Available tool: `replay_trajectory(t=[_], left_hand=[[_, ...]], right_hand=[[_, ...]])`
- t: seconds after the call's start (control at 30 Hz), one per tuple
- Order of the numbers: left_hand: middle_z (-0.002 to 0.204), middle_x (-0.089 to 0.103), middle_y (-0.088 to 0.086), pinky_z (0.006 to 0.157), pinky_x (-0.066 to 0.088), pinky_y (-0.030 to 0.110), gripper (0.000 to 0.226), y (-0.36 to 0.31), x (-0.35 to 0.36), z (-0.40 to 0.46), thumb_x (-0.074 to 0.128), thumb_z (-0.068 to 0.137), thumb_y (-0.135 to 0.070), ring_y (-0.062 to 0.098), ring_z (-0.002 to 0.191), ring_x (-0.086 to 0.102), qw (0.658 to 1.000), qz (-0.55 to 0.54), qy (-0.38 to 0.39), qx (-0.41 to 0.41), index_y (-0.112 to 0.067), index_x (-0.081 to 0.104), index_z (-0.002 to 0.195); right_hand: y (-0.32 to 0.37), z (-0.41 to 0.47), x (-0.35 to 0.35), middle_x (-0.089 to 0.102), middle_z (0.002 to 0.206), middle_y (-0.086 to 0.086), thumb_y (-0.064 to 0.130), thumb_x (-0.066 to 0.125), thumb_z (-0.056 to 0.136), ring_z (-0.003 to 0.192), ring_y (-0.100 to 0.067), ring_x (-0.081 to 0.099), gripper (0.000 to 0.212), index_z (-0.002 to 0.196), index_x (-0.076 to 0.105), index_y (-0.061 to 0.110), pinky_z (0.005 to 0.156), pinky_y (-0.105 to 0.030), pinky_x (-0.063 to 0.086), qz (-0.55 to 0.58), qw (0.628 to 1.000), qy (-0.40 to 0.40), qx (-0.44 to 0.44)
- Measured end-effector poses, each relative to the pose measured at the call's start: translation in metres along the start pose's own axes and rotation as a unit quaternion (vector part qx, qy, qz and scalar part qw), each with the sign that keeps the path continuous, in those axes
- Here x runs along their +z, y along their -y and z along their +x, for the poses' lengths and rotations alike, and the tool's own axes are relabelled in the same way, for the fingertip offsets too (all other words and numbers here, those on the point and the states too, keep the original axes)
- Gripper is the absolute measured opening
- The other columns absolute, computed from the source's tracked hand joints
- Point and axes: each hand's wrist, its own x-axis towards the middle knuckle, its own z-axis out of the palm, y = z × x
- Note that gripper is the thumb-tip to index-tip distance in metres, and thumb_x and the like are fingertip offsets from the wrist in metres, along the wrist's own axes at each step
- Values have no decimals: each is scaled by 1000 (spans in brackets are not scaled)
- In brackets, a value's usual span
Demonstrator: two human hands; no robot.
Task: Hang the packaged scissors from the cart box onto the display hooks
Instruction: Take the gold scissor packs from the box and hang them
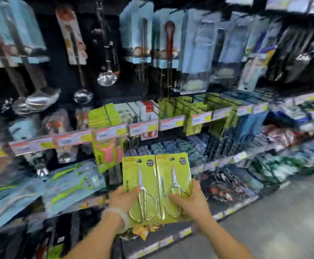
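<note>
Left hand [123, 198] grip pinches one green scissors pack [140, 186]; right hand [190, 200] grip pinches the adjoining scissors pack [173, 184]. Beyond the grips: price-tag rail [111, 132], green hanging packs [173, 107], ladles [106, 78]. Print too blurred to read.

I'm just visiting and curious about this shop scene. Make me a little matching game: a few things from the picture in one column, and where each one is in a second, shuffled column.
Things:
1. left scissors pack
2. right scissors pack
3. steel ladle
4. pale bracelet

Places:
A. hanging on the display, high above the hands
B. on the left wrist
C. held by the right hand
D. held by the left hand

Pairs: 1-D, 2-C, 3-A, 4-B
</note>
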Motion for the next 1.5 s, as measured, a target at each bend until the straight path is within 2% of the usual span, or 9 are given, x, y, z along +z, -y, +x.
replay_trajectory(t=[0.13, 0.23, 0.3, 0.4, 0.53, 0.73, 0.93, 1.27, 1.5], left_hand=[[153, 27, 13, 113, 26, 38, 79, -10, 86, 18, 68, 85, -29, 29, 140, 30, 998, 41, 54, 4, -1, 26, 146], [155, 23, 13, 116, 25, 43, 85, -17, 135, 38, 70, 83, -34, 30, 141, 27, 997, 31, 73, 0, -4, 23, 147], [155, 22, 12, 116, 25, 43, 85, -27, 160, 56, 70, 83, -34, 30, 141, 26, 997, 31, 72, -3, -5, 23, 147], [155, 23, 10, 114, 25, 43, 83, -46, 193, 83, 67, 85, -34, 29, 142, 26, 996, 46, 70, 4, -7, 21, 148], [155, 22, 12, 114, 25, 43, 81, -71, 220, 116, 63, 87, -36, 31, 142, 26, 995, 74, 63, 15, -6, 19, 148], [155, 23, 10, 115, 26, 44, 79, -80, 234, 140, 63, 88, -36, 30, 141, 27, 996, 79, 33, 0, -8, 20, 148], [154, 25, 10, 113, 26, 45, 80, -94, 232, 146, 65, 86, -35, 31, 140, 29, 997, 76, -10, -7, -8, 22, 148], [154, 27, 9, 114, 25, 44, 85, -110, 260, 138, 69, 82, -36, 31, 140, 30, 997, 55, -47, -8, -9, 22, 148], [154, 26, 11, 114, 24, 41, 77, -109, 271, 134, 66, 86, -25, 30, 141, 28, 998, 30, -63, -10, -5, 23, 147]], right_hand=[[-29, 28, -62, 61, 104, 8, 27, 83, 68, 91, -10, 61, 65, 118, 41, 19, 83, -26, 51, 8, 997, -65, 35], [-39, 62, -98, 64, 98, 7, 21, 82, 70, 79, -2, 61, 53, 107, 43, 21, 65, -13, 47, 15, 994, -96, 40], [-41, 89, -116, 65, 105, 0, 26, 83, 68, 85, -10, 62, 56, 107, 44, 20, 71, -21, 49, 16, 993, -108, 52], [-42, 134, -141, 60, 122, -6, 46, 84, 56, 104, -22, 60, 88, 125, 39, 15, 93, -41, 50, -18, 991, -107, 78], [-37, 190, -164, 56, 130, -7, 60, 81, 43, 112, -28, 59, 111, 132, 35, 12, 96, -45, 50, -17, 993, -99, 67], [-29, 239, -171, 63, 100, 1, 27, 83, 66, 89, -17, 63, 60, 106, 40, 21, 80, -35, 54, -54, 997, -61, 13], [-16, 280, -176, 62, 93, 2, 31, 81, 69, 81, -21, 62, 63, 112, 35, 25, 80, -43, 56, -24, 999, -28, -26], [-33, 295, -193, 55, 127, -6, 47, 76, 69, 112, -21, 57, 95, 141, 25, 14, 101, -42, 46, -59, 998, 24, -29], [-40, 304, -195, 48, 107, 5, 36, 71, 80, 111, -15, 51, 61, 124, 36, 13, 96, -29, 40, -96, 992, 47, -69]])
